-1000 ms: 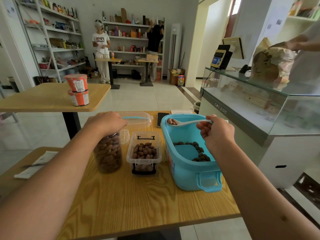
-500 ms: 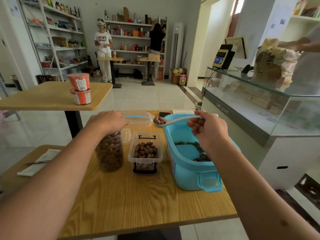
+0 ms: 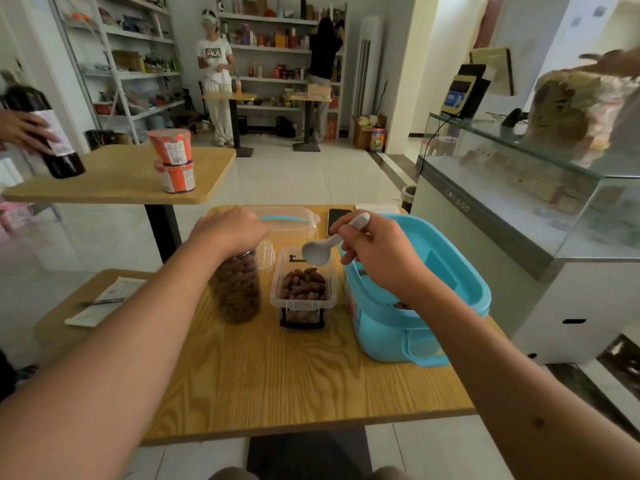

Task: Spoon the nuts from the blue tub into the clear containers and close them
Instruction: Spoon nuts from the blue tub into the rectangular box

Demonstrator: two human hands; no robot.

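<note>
The right hand [image 3: 377, 251] grips the spoon [image 3: 317, 252], tipped over the open box [image 3: 303, 289] between jar [image 3: 237, 289] and tub [image 3: 422, 296]. The left hand [image 3: 230, 230] clasps the jar's top. Next, probably another scoop from the tub.

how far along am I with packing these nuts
Done: the tall jar under your left hand looks full. In hand: your right hand tips the spoon over the partly filled rectangular container. Left: a few nuts in the blue tub, and that container's lid is not on yet.
</note>
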